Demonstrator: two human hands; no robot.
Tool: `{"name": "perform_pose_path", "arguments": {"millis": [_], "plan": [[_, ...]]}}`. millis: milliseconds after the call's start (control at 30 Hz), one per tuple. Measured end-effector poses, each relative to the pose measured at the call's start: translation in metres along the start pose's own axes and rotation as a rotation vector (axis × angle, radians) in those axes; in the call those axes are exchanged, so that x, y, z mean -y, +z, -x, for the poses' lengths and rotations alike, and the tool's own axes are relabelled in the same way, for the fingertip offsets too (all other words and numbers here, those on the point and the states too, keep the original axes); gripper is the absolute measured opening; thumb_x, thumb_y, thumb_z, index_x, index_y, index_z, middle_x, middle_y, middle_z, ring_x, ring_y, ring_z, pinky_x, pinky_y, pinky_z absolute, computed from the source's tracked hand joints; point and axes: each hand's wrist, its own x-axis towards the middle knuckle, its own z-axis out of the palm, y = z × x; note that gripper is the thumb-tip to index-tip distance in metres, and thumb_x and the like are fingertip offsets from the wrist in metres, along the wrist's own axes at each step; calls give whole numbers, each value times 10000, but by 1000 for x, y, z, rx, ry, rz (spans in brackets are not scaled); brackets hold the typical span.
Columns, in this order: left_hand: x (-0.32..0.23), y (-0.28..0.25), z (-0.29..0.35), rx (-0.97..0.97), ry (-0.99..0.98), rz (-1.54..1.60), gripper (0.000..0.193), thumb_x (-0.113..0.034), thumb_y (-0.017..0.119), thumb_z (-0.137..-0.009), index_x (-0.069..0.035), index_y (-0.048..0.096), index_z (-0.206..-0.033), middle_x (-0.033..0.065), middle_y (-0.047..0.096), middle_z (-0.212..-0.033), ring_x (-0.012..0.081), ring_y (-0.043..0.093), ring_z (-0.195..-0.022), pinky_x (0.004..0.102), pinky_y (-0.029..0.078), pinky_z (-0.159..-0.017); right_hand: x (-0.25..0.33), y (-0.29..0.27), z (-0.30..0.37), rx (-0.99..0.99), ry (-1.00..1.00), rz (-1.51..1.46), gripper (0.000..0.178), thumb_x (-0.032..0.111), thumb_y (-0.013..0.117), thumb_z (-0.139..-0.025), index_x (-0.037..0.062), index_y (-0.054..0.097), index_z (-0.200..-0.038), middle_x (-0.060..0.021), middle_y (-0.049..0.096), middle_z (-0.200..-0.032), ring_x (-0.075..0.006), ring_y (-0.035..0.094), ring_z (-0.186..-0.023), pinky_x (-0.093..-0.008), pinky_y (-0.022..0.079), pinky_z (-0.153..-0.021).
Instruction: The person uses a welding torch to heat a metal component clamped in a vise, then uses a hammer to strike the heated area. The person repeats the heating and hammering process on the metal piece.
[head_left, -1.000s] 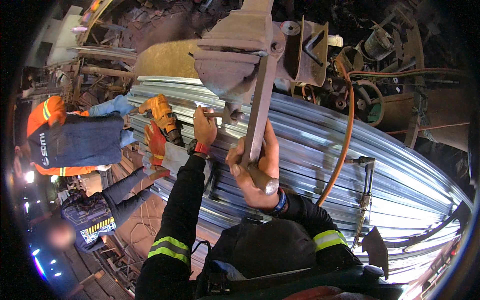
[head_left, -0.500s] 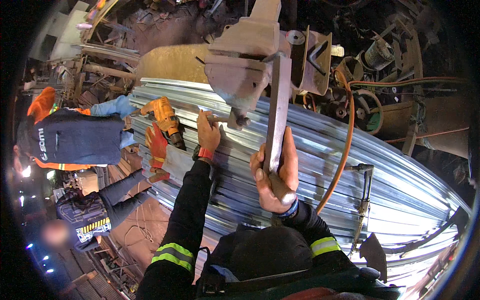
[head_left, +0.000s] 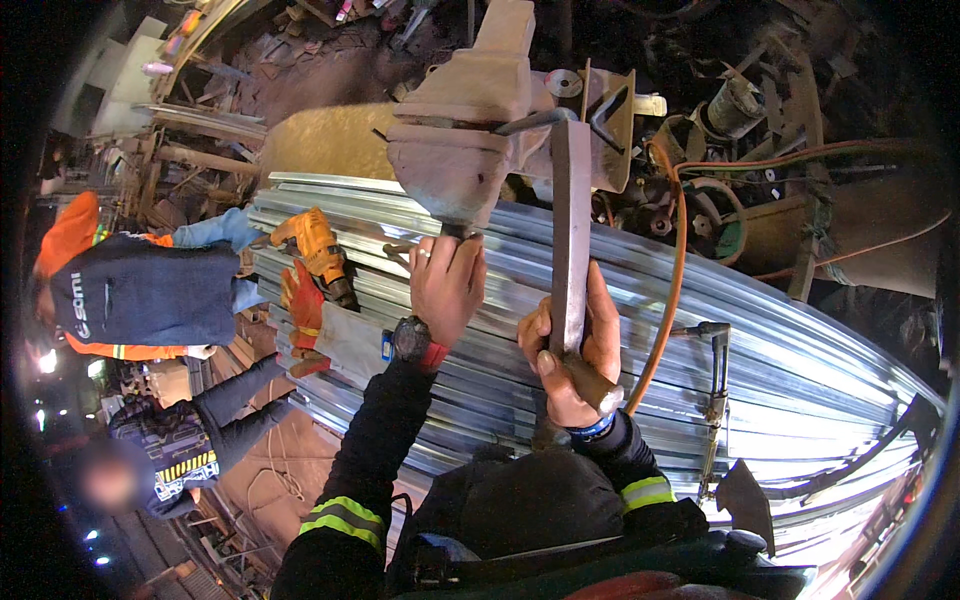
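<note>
A heavy brown bench vise (head_left: 450,165) stands at the upper middle. My left hand (head_left: 448,290) is closed at the vise's screw end. The vise handle (head_left: 396,254) pokes out left of my fingers, and the rest of it is hidden by them. A thin dark rod (head_left: 537,122) comes out of the jaws to the right. My right hand (head_left: 575,350) grips the lower part of a thick square metal bar (head_left: 571,215), which stands upright in view with a rounded piece at its near end. Its far end meets the rod's tip in view; whether they touch I cannot tell.
Long shiny metal profiles (head_left: 660,340) lie stacked under my arms. To the left are an orange drill (head_left: 318,248) and a red work glove (head_left: 305,310). Two people (head_left: 150,290) are at the left. An orange hose (head_left: 672,300) and a cutting torch (head_left: 718,385) lie right.
My left hand has moved right and up from the handle's left part to the screw end, and the handle has turned. The bar in my right hand has shifted slightly right, away from the vise.
</note>
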Motion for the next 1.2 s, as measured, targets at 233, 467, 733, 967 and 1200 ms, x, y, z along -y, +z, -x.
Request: {"name": "perform_pose_path", "arguments": {"millis": [233, 467, 733, 967, 1200], "plan": [[-2, -8, -17, 56, 27, -19, 143, -107, 723, -793, -42, 625, -873, 104, 537, -816, 310, 551, -832, 425, 434, -737, 28, -15, -12, 19, 50, -95, 849, 39, 653, -849, 67, 180, -1553, -83, 550, -997, -144, 537, -816, -320, 489, -744], [-7, -16, -29, 6, 236, 99, 176, -87, 739, -752, -49, 587, -834, 84, 542, -765, 257, 559, -752, 407, 450, -693, 41, -26, -19, -116, -94, 126, 930, 217, 721, -822, 53, 159, -1545, -75, 540, -813, -179, 536, -699, -367, 472, -655], [-58, -66, -70, -113, 316, 209, 290, -89, 854, -689, -38, 648, -887, 46, 547, -685, 220, 528, -588, 349, 440, -576, 58, -55, -19, -267, -255, 234, 955, 206, 742, -798, 43, 166, -1543, -86, 519, -837, -150, 495, -513, -368, 422, -531], [-76, -29, -44, 441, 374, 136, 459, -192, 718, -825, 19, 596, -1214, 89, 576, -870, 256, 562, -876, 391, 468, -754, 71, -60, -11, -287, -289, 320, 919, 203, 718, -816, 20, 174, -1534, -76, 515, -799, -154, 496, -488, -361, 441, -505], [-88, -43, 62, 445, 67, 531, 328, -232, 702, -853, -34, 632, -1106, 114, 632, -849, 325, 615, -769, 436, 495, -702, 85, -62, 14, -235, -293, 441, 922, 320, 808, -789, 134, 272, -1515, -50, 550, -777, -161, 496, -468, -376, 425, -483]]}}
